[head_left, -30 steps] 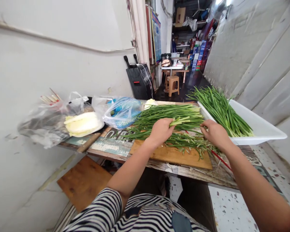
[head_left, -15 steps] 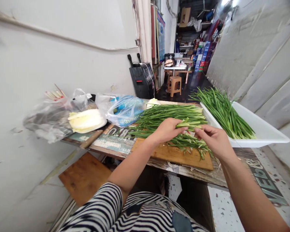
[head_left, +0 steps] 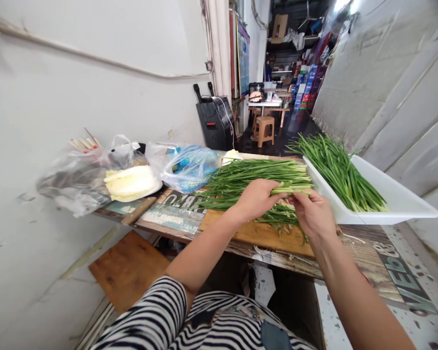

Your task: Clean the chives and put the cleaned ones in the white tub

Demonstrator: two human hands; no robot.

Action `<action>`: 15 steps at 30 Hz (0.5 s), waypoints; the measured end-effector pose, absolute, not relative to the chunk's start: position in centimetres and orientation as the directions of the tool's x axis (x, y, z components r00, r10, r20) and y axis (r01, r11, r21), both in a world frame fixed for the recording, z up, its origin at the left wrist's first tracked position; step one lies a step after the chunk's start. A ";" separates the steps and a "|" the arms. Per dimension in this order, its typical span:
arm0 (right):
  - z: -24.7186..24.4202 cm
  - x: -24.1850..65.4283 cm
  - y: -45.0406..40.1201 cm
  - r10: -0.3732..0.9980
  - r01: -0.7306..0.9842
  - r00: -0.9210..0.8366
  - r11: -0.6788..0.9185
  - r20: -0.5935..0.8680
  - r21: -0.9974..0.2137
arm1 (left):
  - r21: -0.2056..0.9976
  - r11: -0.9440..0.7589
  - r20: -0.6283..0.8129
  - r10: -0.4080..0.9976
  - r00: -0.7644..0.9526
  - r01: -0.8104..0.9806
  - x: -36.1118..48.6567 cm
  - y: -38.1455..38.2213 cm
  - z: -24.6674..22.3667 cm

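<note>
A small bunch of garlic chives [head_left: 291, 188] is gripped in my left hand [head_left: 257, 199], the pale stem ends pointing right. My right hand [head_left: 317, 214] is closed in a pinch at those stem ends, close to the left fingers; its fingertips are partly hidden. Behind both hands lies a larger pile of garlic chives [head_left: 255, 174], leaves to the left. Loose trimmings [head_left: 281, 218] are scattered below my hands on a wooden board [head_left: 219, 222]. More garlic chives [head_left: 345, 170] rest in a white plastic tub [head_left: 409, 201] to the right.
Left of the pile sit a blue-and-clear plastic bag [head_left: 191, 165], half a napa cabbage [head_left: 133, 182] and a clear bag [head_left: 69, 180]. A wooden-handled knife [head_left: 138, 211] lies by the table's front edge. Beyond stand a black speaker [head_left: 215, 121] and a brown stool [head_left: 264, 130].
My right hand has moved slightly left, closer to my left hand along the stems, and turned more upright. My left hand keeps its hold on the bunch.
</note>
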State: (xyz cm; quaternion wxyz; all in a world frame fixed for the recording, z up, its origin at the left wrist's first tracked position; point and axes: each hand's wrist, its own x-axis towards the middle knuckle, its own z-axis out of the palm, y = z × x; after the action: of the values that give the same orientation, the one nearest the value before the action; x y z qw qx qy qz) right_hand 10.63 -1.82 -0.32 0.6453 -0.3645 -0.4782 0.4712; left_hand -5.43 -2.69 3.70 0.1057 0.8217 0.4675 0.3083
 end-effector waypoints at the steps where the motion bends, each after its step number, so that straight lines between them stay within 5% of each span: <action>1: -0.4 10.6 -1.5 0.950 -0.286 0.141 0.307 0.277 -0.908 | 0.445 -0.528 0.408 0.838 0.362 0.723 -5.5 -2.8 3.9; 3: -0.5 11.2 -1.1 0.932 -0.219 0.204 0.342 0.300 -0.914 | 0.428 -0.497 0.413 0.851 0.326 0.755 -5.7 -3.1 4.1; 8: -0.5 13.2 -1.1 0.923 0.298 0.121 0.317 0.365 -0.900 | 0.446 -0.441 0.440 0.866 0.238 0.779 -6.3 -3.3 4.0; 15: -0.8 11.7 -1.9 0.950 0.100 0.124 0.277 0.288 -0.956 | 0.359 -0.476 0.474 0.834 0.283 0.803 -5.8 -3.0 2.5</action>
State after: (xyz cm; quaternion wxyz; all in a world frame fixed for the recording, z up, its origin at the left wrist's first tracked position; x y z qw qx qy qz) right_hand 11.74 -1.87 -0.76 0.5788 -0.4764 -0.5509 0.3668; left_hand -5.81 -3.00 2.46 0.0252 0.8005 0.5112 0.3119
